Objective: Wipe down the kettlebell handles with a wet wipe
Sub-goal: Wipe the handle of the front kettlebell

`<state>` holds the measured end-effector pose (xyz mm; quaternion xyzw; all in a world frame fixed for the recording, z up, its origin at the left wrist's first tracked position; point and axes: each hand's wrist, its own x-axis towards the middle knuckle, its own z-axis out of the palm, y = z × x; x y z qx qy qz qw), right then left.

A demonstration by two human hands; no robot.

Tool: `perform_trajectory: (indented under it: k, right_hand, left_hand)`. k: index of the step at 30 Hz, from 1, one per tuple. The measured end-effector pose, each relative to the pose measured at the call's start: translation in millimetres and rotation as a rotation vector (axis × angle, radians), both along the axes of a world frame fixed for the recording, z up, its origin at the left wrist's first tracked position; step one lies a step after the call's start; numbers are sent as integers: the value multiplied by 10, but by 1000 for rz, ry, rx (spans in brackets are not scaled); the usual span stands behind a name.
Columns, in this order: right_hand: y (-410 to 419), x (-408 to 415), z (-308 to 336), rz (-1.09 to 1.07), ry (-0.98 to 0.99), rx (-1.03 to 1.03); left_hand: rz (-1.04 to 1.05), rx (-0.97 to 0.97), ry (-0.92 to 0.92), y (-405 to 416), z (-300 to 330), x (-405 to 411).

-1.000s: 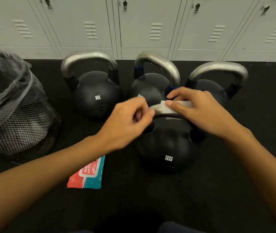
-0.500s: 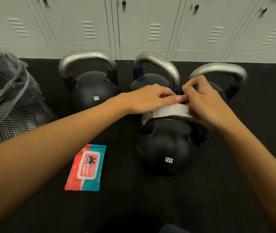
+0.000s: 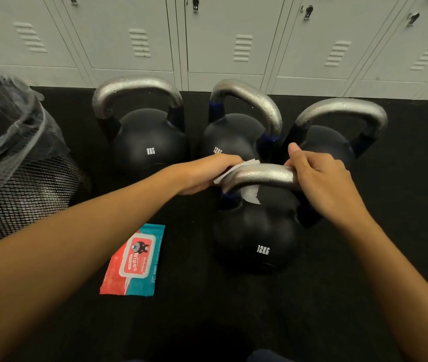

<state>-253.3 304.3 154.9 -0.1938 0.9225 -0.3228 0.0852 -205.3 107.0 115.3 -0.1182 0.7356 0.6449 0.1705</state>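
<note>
The left hand [image 3: 207, 173], which lay over the handle [image 3: 265, 176] beside the right hand [image 3: 322, 176], now pinches the wipe [image 3: 244, 165] at its left end; the right grips its right end.

Black rubber floor [image 3: 233, 322], four black kettlebells [image 3: 257, 231] standing upright, flat wipes packet [image 3: 134, 259] left of nearest, mesh bin [image 3: 17, 178] far left

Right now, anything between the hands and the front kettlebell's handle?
Nothing visible. The left hand presses the wipe onto the left end of the front kettlebell's handle, and the right hand grips its right end directly. The three kettlebells behind stand clear of it.
</note>
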Motion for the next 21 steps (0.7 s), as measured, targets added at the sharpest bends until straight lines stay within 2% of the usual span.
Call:
perform_trajectory:
  k: [5,15,21]
  right_hand:
    - [-19,-20,-50,-17,58,36]
    - [-3,17,-61,-7,86,0]
    - [-1,26,-73,-11,108,-3]
  left_hand:
    - [-98,-31,91,101,131,-37]
    - [148,102,-19,34,-166,146]
    - [189,112,59,103,-11,166]
